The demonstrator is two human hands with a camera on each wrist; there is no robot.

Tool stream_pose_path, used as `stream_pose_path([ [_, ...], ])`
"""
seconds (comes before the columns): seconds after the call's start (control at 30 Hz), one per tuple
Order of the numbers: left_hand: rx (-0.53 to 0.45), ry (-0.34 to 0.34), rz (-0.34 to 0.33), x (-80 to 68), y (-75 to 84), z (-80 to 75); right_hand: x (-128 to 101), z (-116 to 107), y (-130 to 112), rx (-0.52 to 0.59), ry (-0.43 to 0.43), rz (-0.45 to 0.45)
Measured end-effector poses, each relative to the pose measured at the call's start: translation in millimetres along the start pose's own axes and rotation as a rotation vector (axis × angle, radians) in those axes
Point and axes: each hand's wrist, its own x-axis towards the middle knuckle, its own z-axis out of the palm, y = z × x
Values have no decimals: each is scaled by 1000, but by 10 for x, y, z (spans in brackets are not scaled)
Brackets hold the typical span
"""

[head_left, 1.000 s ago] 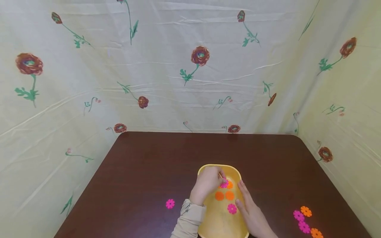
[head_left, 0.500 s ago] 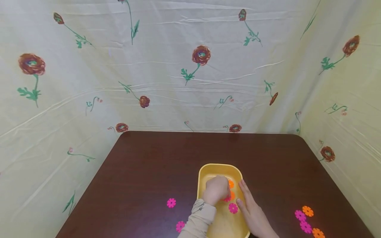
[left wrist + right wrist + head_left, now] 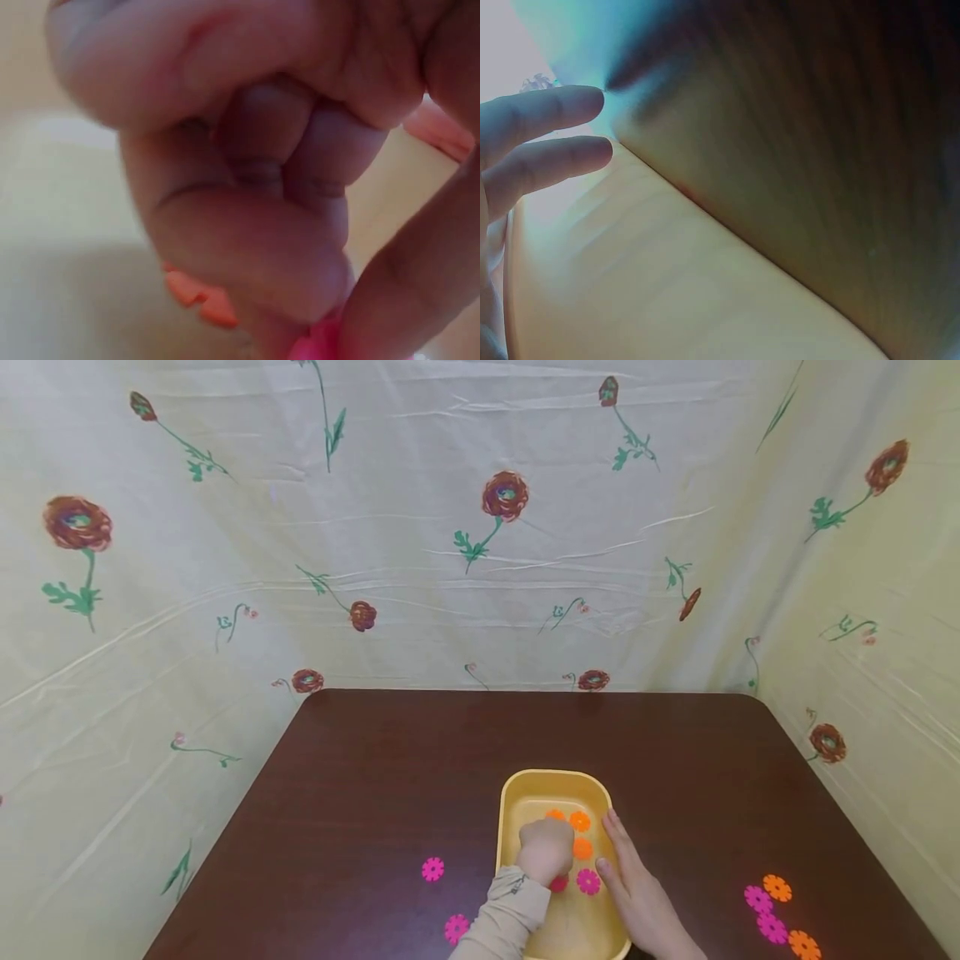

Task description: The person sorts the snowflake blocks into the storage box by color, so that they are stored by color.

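While curled, left hand (image 3: 546, 852) over pink disc (image 3: 558, 883) (tray)

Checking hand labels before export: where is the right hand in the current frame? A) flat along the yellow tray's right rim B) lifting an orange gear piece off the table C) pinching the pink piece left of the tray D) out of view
A: in the head view the right hand lies with straight fingers against the right rim of the yellow tray, holding nothing, while the left hand is curled inside the tray.
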Motion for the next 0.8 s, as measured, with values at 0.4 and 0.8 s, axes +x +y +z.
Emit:
stream_pose_path([
  [0.4,-56,109,101,13,-44,119,2,-10,-5,-1,-10,13],
  [0.8,-88,184,200,-8,-96,119,-8,-10,-8,7,-14,5],
])
